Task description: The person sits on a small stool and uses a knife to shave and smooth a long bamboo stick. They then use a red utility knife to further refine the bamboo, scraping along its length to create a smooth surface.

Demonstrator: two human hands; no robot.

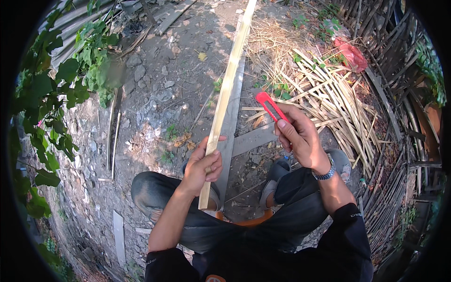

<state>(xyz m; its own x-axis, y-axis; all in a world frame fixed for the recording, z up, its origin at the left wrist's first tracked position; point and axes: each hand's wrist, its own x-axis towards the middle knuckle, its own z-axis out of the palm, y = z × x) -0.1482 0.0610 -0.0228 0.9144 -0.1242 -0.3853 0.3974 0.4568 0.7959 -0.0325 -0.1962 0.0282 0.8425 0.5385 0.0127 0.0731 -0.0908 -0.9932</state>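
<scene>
A long pale strip of split bamboo [228, 84] runs from between my knees up past the top edge of the view. My left hand [203, 165] is closed around it near its lower end. In my right hand [301, 138] is a red utility knife [271, 106], gripped between thumb and fingers and tilted up to the left. I cannot make out whether its blade is out. The knife and the bamboo strip are apart. A watch with a metal band [326, 173] is on my right wrist.
A heap of cut bamboo strips [345, 110] lies at the right, with thin shavings [272, 42] behind it and a red plastic bag [351, 55] at its far side. Grey boards [256, 140] lie on the ground ahead. Leafy vines [44, 127] hang at the left.
</scene>
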